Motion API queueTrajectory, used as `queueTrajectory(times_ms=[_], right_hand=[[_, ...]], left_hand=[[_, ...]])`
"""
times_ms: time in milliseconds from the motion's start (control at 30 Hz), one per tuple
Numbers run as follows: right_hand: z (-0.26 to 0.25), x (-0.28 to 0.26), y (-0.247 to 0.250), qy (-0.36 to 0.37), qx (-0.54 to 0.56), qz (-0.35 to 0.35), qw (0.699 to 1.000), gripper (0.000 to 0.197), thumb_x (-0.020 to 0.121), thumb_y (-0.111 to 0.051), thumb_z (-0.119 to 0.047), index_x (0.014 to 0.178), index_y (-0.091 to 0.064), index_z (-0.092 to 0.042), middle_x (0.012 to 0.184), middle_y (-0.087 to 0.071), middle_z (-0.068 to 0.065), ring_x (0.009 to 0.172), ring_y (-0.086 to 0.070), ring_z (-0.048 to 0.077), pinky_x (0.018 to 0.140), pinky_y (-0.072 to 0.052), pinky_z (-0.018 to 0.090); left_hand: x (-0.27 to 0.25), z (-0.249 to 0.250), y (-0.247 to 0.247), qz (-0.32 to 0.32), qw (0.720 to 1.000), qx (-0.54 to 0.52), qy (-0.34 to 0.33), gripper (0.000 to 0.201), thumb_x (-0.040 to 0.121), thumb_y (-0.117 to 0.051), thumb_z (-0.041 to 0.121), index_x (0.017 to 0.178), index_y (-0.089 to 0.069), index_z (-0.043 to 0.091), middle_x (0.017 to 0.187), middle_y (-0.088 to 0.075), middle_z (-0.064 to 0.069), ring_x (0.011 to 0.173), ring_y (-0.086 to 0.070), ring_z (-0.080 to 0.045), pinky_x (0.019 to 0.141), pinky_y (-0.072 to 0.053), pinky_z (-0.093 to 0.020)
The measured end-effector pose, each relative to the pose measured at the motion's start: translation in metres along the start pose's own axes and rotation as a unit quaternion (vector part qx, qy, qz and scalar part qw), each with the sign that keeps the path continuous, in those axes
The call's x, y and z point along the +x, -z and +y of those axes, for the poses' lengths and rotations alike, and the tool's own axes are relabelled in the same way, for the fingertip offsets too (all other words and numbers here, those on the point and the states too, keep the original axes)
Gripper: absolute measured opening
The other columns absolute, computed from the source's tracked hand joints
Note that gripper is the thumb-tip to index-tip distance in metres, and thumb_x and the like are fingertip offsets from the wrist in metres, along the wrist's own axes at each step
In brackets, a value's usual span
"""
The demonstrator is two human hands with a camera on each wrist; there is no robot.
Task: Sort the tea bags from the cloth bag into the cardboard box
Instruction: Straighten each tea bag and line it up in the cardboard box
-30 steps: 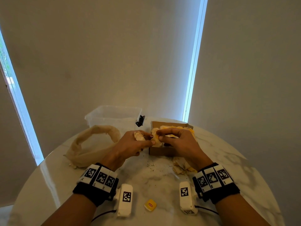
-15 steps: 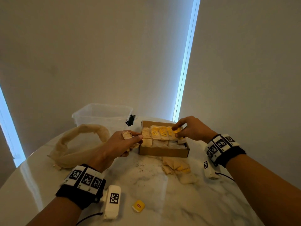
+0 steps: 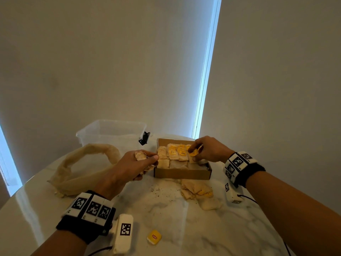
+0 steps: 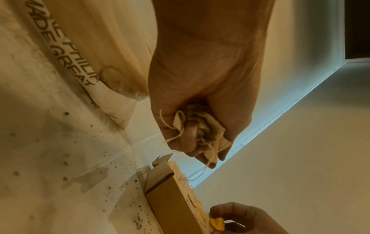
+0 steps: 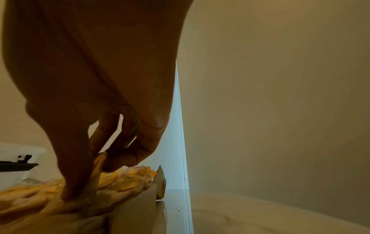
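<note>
Seating a tea bag at the right end of the box's back row.

The right hand (image 3: 206, 149) pinches a yellow-tagged tea bag (image 3: 193, 153) between thumb and fingertips and presses it down among those already filed in the cardboard box (image 3: 182, 173). The left hand (image 3: 137, 163) is closed round a crumpled bunch of tea bags (image 3: 140, 155), strings trailing, just beside the box's left wall. More loose tea bags (image 3: 200, 193) lie on the marble table (image 3: 166, 228) in front of the box; the cloth bag (image 3: 77, 174) lies slack to the left. Next, I'd judge, one bag gets passed across from the left-hand bunch.
</note>
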State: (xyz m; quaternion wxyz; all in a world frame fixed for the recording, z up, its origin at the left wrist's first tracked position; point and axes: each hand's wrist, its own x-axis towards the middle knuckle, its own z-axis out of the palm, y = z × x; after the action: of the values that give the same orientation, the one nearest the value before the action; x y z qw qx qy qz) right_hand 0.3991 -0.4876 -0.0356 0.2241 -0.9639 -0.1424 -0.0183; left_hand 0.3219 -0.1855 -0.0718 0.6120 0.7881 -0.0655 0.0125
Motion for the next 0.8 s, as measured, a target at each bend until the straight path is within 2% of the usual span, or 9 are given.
queueTrajectory(times_ms=[167, 233, 333, 400, 467, 533, 600, 700, 800], right_hand=[[0.003, 0.0, -0.006, -0.004, -0.014, 0.019, 1.0, 0.029, 0.082, -0.092, -0.019, 0.106, -0.081, -0.03, 0.109, -0.058, -0.013, 0.086, -0.053, 0.0, 0.07, -0.041, 0.016], [0.002, -0.002, -0.006, 0.004, -0.022, 0.039, 0.999, 0.029, 0.082, -0.092, -0.02, 0.107, -0.081, -0.028, 0.105, -0.051, -0.015, 0.09, -0.05, 0.001, 0.077, -0.042, 0.02], [0.002, -0.005, 0.0, 0.011, -0.008, 0.082, 0.997, 0.027, 0.081, -0.092, -0.023, 0.101, -0.079, -0.036, 0.115, -0.056, -0.007, 0.095, -0.054, 0.006, 0.085, -0.046, 0.028], [0.001, -0.009, 0.007, 0.012, 0.01, 0.11, 0.994, 0.028, 0.082, -0.092, -0.023, 0.098, -0.079, -0.042, 0.118, -0.062, -0.004, 0.094, -0.059, 0.007, 0.087, -0.053, 0.033], [-0.009, -0.018, 0.01, 0.019, 0.078, 0.15, 0.985, 0.025, 0.083, -0.091, -0.024, 0.1, -0.081, -0.041, 0.111, -0.071, -0.008, 0.095, -0.067, 0.01, 0.09, -0.059, 0.038], [-0.035, -0.036, 0.007, 0.036, 0.248, 0.173, 0.952, 0.021, 0.087, -0.088, -0.027, 0.106, -0.081, -0.035, 0.105, -0.079, -0.009, 0.091, -0.072, 0.01, 0.085, -0.06, 0.034], [-0.069, -0.054, -0.005, 0.046, 0.366, 0.127, 0.921, 0.021, 0.092, -0.083, -0.031, 0.112, -0.079, -0.033, 0.104, -0.08, -0.01, 0.087, -0.072, 0.013, 0.076, -0.057, 0.03], [-0.109, -0.066, -0.03, 0.063, 0.336, 0.02, 0.939, 0.026, 0.094, -0.079, -0.037, 0.119, -0.075, -0.035, 0.104, -0.079, -0.016, 0.09, -0.074, 0.006, 0.073, -0.055, 0.022], [-0.123, -0.06, -0.049, 0.09, 0.274, 0.018, 0.957, 0.027, 0.093, -0.081, -0.027, 0.119, -0.077, -0.033, 0.108, -0.077, -0.016, 0.095, -0.071, -0.004, 0.078, -0.053, 0.019]], left_hand=[[-0.001, -0.003, 0.0, -0.004, 1.0, -0.016, -0.004, 0.024, 0.098, -0.073, 0.034, 0.113, -0.078, 0.016, 0.069, -0.073, 0.004, 0.052, -0.053, -0.007, 0.044, -0.041, -0.021], [-0.001, -0.004, 0.0, -0.005, 1.0, -0.019, -0.005, 0.024, 0.099, -0.071, 0.034, 0.111, -0.078, 0.015, 0.068, -0.073, 0.006, 0.05, -0.053, -0.004, 0.044, -0.04, -0.021], [0.001, -0.002, -0.002, -0.004, 1.0, -0.023, 0.003, 0.026, 0.102, -0.068, 0.034, 0.108, -0.079, 0.011, 0.063, -0.07, 0.006, 0.048, -0.051, -0.007, 0.043, -0.039, -0.021], [0.001, 0.001, -0.003, -0.004, 0.999, -0.028, 0.016, 0.033, 0.103, -0.065, 0.039, 0.105, -0.079, 0.01, 0.068, -0.067, -0.001, 0.051, -0.05, -0.011, 0.045, -0.039, -0.022], [-0.002, 0.002, -0.005, -0.008, 0.998, -0.058, 0.035, 0.04, 0.102, -0.063, 0.048, 0.104, -0.081, 0.013, 0.075, -0.067, -0.003, 0.062, -0.054, -0.014, 0.05, -0.041, -0.024], [-0.004, 0.002, -0.006, -0.012, 0.99, -0.126, 0.055, 0.044, 0.1, -0.063, 0.054, 0.107, -0.081, 0.015, 0.083, -0.074, 0.0, 0.072, -0.058, -0.015, 0.053, -0.044, -0.024], [-0.006, 0.0, -0.007, -0.013, 0.981, -0.182, 0.066, 0.048, 0.101, -0.059, 0.055, 0.113, -0.079, 0.013, 0.093, -0.076, -0.002, 0.075, -0.062, -0.014, 0.054, -0.045, -0.025], [-0.007, 0.001, -0.008, -0.011, 0.974, -0.215, 0.077, 0.056, 0.105, -0.049, 0.058, 0.118, -0.074, 0.01, 0.089, -0.074, -0.006, 0.07, -0.063, -0.013, 0.053, -0.047, -0.026], [-0.006, 0.0, -0.007, -0.005, 0.971, -0.224, 0.081, 0.06, 0.107, -0.043, 0.059, 0.121, -0.068, 0.006, 0.081, -0.07, -0.008, 0.065, -0.061, -0.014, 0.052, -0.048, -0.026]])
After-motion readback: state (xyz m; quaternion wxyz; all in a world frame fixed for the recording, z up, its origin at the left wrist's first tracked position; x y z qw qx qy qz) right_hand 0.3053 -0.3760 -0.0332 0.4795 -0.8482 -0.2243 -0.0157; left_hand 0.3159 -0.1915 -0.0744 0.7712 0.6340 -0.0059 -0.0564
